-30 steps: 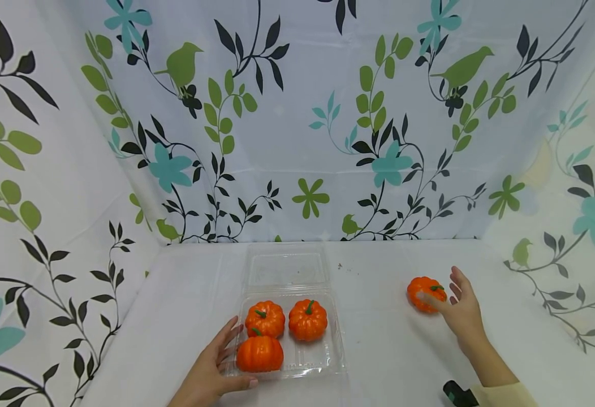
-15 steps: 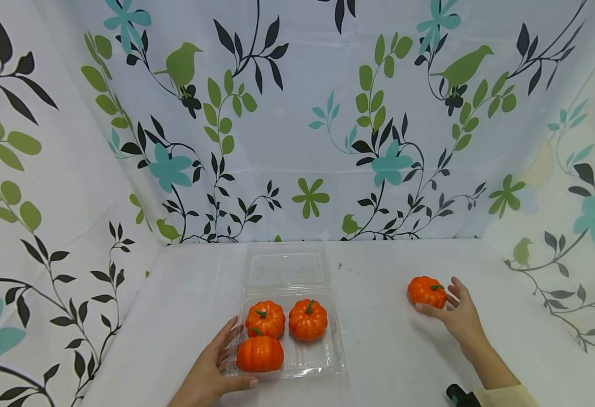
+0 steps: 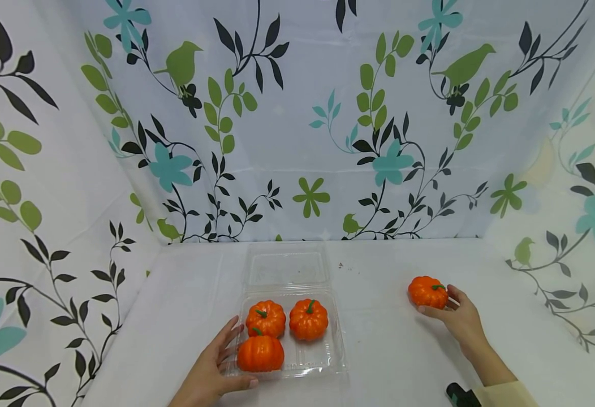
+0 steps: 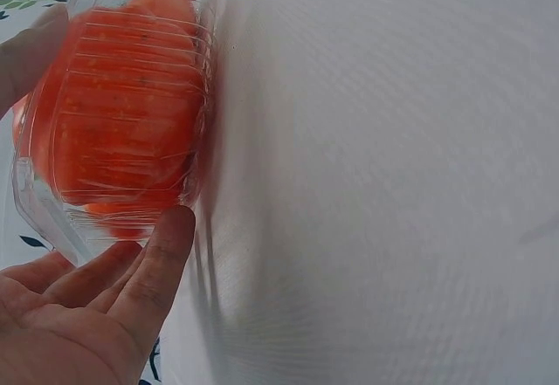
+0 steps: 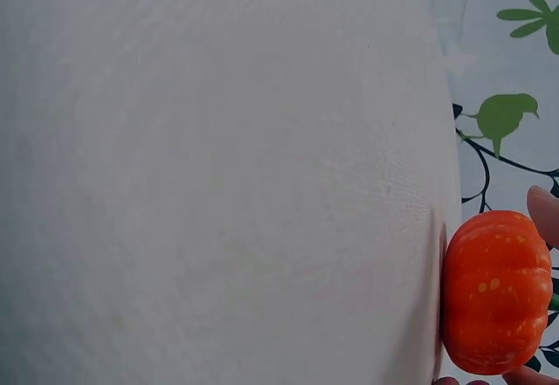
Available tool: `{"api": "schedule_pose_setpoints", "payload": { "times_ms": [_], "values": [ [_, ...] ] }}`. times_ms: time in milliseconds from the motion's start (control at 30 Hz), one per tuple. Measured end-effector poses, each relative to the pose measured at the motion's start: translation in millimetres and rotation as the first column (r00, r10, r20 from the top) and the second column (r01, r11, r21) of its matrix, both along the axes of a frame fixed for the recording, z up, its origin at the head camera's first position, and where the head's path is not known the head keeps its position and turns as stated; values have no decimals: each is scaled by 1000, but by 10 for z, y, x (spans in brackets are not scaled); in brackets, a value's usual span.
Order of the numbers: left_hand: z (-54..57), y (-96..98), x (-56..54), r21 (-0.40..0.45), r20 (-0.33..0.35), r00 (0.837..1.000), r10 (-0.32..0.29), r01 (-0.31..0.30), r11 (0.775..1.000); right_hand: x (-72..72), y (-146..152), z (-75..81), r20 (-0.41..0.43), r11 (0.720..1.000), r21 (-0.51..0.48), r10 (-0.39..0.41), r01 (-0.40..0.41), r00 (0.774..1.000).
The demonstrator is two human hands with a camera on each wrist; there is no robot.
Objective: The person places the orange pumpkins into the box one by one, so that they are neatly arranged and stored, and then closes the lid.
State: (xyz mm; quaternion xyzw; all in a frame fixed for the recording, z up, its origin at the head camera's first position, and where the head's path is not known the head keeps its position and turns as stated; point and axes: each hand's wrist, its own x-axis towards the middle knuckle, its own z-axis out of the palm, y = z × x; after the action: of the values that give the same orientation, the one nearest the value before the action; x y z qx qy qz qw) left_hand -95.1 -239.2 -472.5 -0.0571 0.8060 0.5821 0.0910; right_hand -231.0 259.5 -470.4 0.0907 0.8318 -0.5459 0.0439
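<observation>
My left hand (image 3: 215, 364) holds the near left corner of a clear plastic clamshell box (image 3: 335, 362), thumb along the front and fingers at the left side. Inside it are three orange toy pumpkins: one at the back left (image 3: 272, 322), one at the right (image 3: 308, 320) and one at the front left (image 3: 259, 355). Through the ribbed wall the left wrist view shows orange (image 4: 131, 106), with fingertips (image 4: 175, 228) against the plastic. Off to the right, my right hand (image 3: 461, 321) grips another orange pumpkin (image 3: 426, 291) from its near right side. That pumpkin rests on the table, green stem pointing right.
The box's lid (image 3: 287, 268) lies folded back behind it, toward the rear of the white-covered table (image 3: 379, 350). A patterned cloth (image 3: 277, 124) with leaves and birds hangs at the back and sides. A dark device (image 3: 461, 394) sits at my right wrist.
My right hand has come down and closed in on the lone pumpkin, its thumb and fingers now around the near right side. The left hand and box have stayed still.
</observation>
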Motion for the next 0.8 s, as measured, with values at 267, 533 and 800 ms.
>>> {"api": "schedule_pose_setpoints", "payload": {
  "times_ms": [267, 533, 800],
  "values": [
    [-6, 0, 3, 2, -4, 1000, 0, 0, 1000, -64, 6, -68, -15, 1000, 24, 1, 0, 1000],
    [-3, 0, 8, 8, -4, 1000, 0, 0, 1000, -112, -21, -79, -30, 997, 74, -20, 22, 999],
    [17, 5, 9, 19, -5, 1000, -3, 3, 1000, -114, -43, -91, -39, 996, 86, 5, -2, 999]
  ]
}}
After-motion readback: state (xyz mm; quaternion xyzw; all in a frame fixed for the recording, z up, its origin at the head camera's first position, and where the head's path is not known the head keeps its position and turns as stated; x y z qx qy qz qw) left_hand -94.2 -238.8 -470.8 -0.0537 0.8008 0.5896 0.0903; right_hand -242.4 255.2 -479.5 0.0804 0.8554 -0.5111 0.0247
